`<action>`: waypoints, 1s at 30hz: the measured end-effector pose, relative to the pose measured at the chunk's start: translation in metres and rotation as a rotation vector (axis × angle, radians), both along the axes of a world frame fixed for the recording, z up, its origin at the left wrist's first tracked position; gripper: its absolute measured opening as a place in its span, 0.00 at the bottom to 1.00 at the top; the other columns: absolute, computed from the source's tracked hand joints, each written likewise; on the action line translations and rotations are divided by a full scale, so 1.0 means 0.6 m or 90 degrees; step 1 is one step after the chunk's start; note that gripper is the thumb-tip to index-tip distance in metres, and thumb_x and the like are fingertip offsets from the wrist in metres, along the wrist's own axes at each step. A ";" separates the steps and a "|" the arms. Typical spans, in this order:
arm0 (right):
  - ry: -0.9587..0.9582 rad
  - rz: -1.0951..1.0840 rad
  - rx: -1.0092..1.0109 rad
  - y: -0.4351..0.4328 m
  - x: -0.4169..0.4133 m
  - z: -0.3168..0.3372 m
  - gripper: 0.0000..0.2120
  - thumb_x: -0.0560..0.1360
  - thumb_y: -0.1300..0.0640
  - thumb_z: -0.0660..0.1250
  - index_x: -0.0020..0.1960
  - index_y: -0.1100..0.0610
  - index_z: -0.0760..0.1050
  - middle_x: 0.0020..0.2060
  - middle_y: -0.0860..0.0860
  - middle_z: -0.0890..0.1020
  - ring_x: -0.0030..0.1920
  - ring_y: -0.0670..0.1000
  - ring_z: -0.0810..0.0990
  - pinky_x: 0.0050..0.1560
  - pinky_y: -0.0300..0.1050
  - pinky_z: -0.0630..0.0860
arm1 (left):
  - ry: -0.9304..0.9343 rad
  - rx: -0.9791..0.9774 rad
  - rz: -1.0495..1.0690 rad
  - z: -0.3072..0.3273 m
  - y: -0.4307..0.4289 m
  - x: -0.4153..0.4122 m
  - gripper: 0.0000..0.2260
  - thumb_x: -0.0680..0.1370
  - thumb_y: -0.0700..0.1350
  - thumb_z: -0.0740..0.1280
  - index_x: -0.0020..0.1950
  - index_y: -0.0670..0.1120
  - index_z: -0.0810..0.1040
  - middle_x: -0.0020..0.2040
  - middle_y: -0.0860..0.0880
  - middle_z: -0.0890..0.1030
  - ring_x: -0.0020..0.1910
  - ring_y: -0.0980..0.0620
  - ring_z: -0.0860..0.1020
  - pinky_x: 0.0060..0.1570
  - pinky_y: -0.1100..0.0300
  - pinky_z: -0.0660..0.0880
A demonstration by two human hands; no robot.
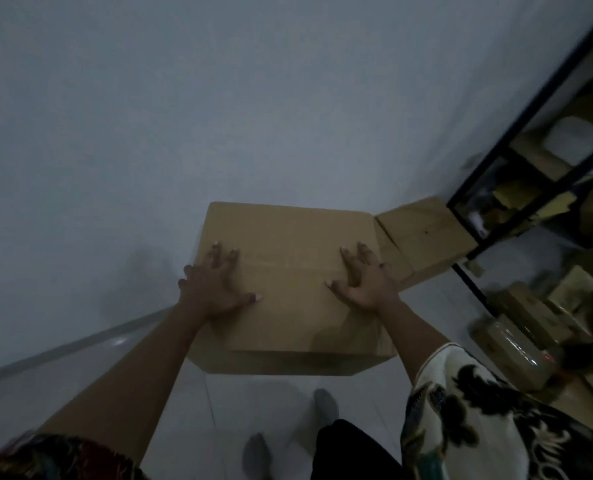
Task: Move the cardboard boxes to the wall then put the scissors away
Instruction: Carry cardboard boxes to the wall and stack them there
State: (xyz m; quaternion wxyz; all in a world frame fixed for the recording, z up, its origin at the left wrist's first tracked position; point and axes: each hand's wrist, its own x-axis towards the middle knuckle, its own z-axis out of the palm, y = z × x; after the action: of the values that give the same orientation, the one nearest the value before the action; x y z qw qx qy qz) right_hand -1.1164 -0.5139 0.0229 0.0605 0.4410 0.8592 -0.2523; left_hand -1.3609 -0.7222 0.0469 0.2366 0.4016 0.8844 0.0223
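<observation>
The left hand [215, 284] and right hand [362, 285] lie flat on top of the large cardboard box [288, 317], one near its left edge, the other near its right edge, with bare lid between the thumbs. Beyond the fingertips [216, 249] the box top runs on to the wall [219, 98], which stands just behind it. Right of the right hand's fingers [348, 259], a smaller cardboard box [426, 233] sits just beside the large one. Further right stands a shelving rack [516, 161] with packages in it, and wrapped parcels [516, 355] lie on the floor [260, 403] below it. Behind the wrists, two socked feet [325, 403] stand on the floor.
</observation>
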 end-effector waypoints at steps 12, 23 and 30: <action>-0.054 0.182 -0.052 0.071 -0.098 -0.169 0.48 0.60 0.21 0.52 0.77 0.34 0.46 0.79 0.43 0.40 0.77 0.63 0.51 0.73 0.63 0.54 | -0.087 -0.016 0.077 -0.188 -0.044 -0.033 0.63 0.45 0.85 0.57 0.75 0.66 0.37 0.77 0.56 0.32 0.77 0.38 0.51 0.71 0.37 0.55; -0.004 0.272 -0.025 0.163 -0.145 -0.390 0.44 0.64 0.24 0.53 0.77 0.36 0.47 0.79 0.44 0.40 0.71 0.63 0.61 0.66 0.59 0.65 | -0.106 0.017 0.136 -0.373 0.016 -0.046 0.61 0.52 0.76 0.66 0.78 0.59 0.42 0.78 0.49 0.35 0.75 0.37 0.55 0.70 0.43 0.58; 0.031 0.255 -0.024 0.193 -0.194 -0.521 0.45 0.63 0.24 0.53 0.77 0.36 0.51 0.79 0.45 0.44 0.70 0.64 0.62 0.66 0.60 0.66 | -0.102 0.043 0.153 -0.518 0.035 -0.075 0.61 0.52 0.76 0.63 0.79 0.56 0.42 0.79 0.48 0.37 0.75 0.37 0.57 0.68 0.43 0.59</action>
State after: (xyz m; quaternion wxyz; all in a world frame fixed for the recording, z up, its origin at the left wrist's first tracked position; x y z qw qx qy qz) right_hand -1.2326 -0.3983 -0.2899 0.0969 0.2539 0.9261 -0.2616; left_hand -1.4057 -0.7014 -0.2638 0.2888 0.2972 0.9032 0.1121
